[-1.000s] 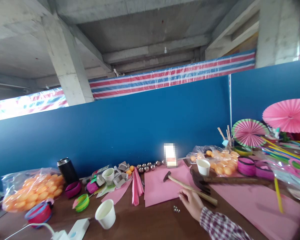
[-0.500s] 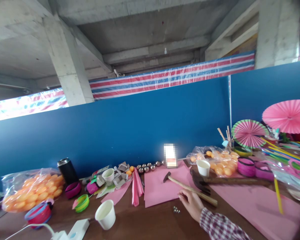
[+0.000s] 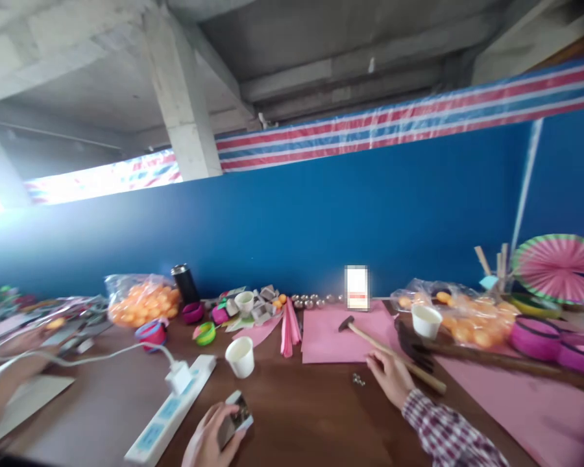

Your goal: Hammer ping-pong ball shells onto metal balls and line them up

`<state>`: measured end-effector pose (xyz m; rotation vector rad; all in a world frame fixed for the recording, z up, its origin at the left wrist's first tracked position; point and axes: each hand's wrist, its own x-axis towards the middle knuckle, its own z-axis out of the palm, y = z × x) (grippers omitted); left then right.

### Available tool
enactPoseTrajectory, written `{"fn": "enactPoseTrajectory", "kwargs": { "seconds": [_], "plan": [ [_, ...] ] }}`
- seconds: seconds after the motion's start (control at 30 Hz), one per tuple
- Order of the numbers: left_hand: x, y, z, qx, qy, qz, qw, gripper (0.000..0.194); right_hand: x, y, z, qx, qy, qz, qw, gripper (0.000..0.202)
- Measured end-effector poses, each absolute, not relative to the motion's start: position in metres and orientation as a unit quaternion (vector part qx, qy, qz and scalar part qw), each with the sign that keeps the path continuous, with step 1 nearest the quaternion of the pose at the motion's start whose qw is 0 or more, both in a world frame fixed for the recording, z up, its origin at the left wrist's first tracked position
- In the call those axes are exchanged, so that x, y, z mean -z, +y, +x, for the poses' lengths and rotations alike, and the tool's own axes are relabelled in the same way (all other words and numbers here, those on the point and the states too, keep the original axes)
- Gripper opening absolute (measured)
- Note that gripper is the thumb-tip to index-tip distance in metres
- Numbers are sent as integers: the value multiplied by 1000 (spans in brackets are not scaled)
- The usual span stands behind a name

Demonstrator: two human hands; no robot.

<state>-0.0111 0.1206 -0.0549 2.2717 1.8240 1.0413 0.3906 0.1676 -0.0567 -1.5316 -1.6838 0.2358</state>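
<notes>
My left hand [image 3: 209, 438], at the bottom of the view, is closed around a small grey-and-white box [image 3: 243, 412]; its visible face is dark and patterned, too blurred to read. My right hand [image 3: 392, 379] rests low over the brown table, fingers loosely bent and slightly apart, with nothing seen in them. Just left of its fingertips lie several small shiny metal balls [image 3: 359, 379]. A hammer [image 3: 377, 340] with a wooden handle lies behind and beside this hand, its head on a pink paper sheet [image 3: 321, 344]; whether the hand touches the handle is unclear.
A white paper cup [image 3: 240, 357] and a power strip [image 3: 175, 408] with a plugged cable stand left of centre. Further right are a long wooden-handled tool [image 3: 506, 363], another cup [image 3: 425, 321] and bagged orange balls [image 3: 477, 324]. Another person's arm [image 3: 10, 383] reaches in at far left.
The view has turned left. My left hand has come into view with the small box, and the other person's arm now shows. My right hand stays beside the hammer and metal balls.
</notes>
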Motion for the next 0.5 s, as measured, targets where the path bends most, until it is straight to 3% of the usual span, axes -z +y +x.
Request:
{"fn": "enactPoseTrajectory", "kwargs": {
  "seconds": [0.37,0.5],
  "plan": [
    [8,97,-14,-268,583,767,28,39,59,172,397,-88,-685,-605,397,28],
    [-3,83,-4,-293,641,710,15,23,60,173,398,-90,-684,-611,388,26]
  ]
}}
